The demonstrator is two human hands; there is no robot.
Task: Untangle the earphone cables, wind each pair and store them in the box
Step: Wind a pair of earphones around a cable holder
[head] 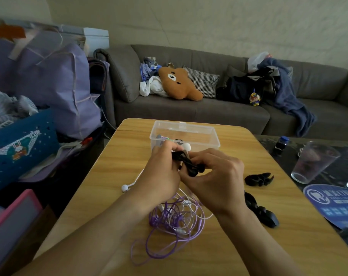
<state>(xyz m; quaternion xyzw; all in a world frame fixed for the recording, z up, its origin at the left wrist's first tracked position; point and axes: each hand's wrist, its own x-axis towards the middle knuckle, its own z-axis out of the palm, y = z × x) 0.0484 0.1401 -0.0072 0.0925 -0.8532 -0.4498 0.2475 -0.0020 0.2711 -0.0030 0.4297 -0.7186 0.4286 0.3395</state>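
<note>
While a grey sofa (209,108) fills the far side of the room from ten to two o'clock, a wooden table (113,176) takes up the near ground, stretching from the centre down to six o'clock. A large lilac bag (59,86) stands at nine o'clock, and a brown bear cushion (179,83) lies on the sofa at twelve o'clock beside a checked pillow (204,81). A blue blanket (290,100) hangs over the sofa at two o'clock.

On the table at twelve o'clock sits the clear plastic box (207,134), lid off, with a few small items inside that are too blurred to name. Just in front of it the left hand (161,170) and the right hand (217,180) meet above the tabletop. Both have their fingers curled, pinching a black earphone bundle (189,166) between them; a white earbud (186,146) peeks out above the left hand's fingers.

Below the hands, toward six o'clock, a tangle of purple and white earphone cables (175,222) lies loose on the wood, and one white earbud on its cable (125,188) strays out at eight o'clock.

At three o'clock a clear drinking glass (312,162) stands on a dark side surface. Two black earphone bundles rest on the table near the right wrist, one upper (258,179) and one lower (261,210).
</note>
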